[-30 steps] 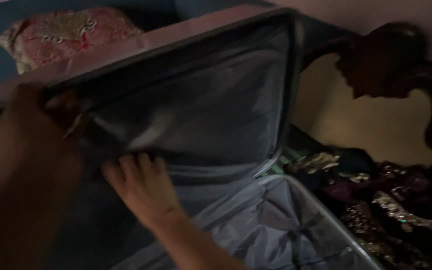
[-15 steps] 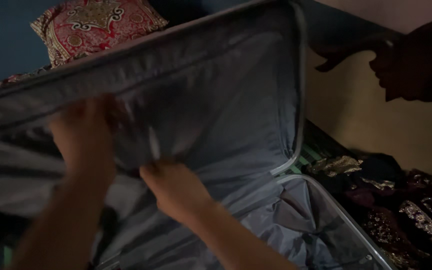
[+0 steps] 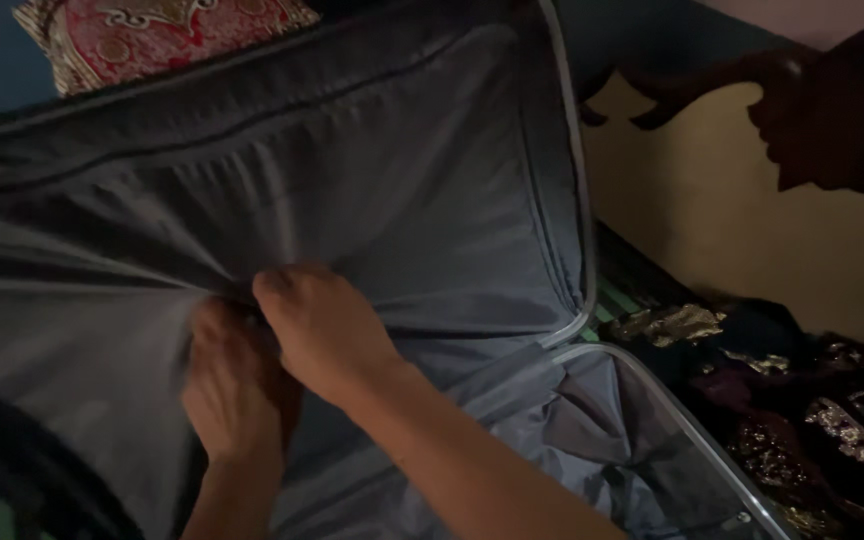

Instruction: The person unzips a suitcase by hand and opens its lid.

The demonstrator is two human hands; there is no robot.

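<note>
An open grey suitcase fills the view, its raised lid [image 3: 432,130] standing up and its base [image 3: 592,440] lying at the lower right. Loose grey lining [image 3: 102,300] hangs from the lid across the left. My left hand [image 3: 232,390] and my right hand [image 3: 322,330] sit close together at the lower middle of the lid, both pinching a gathered fold of that lining. The fingertips are buried in the fabric.
A red patterned pillow [image 3: 152,30] lies behind the lid at the top left. Dark sequinned clothing [image 3: 812,410] is piled to the right of the suitcase base. A dark carved wooden headboard [image 3: 822,110] stands against the pale wall at the upper right.
My left hand came down from the lid's upper left edge to the lower middle. My right hand closed in beside it. The lining now hangs loose over the left side.
</note>
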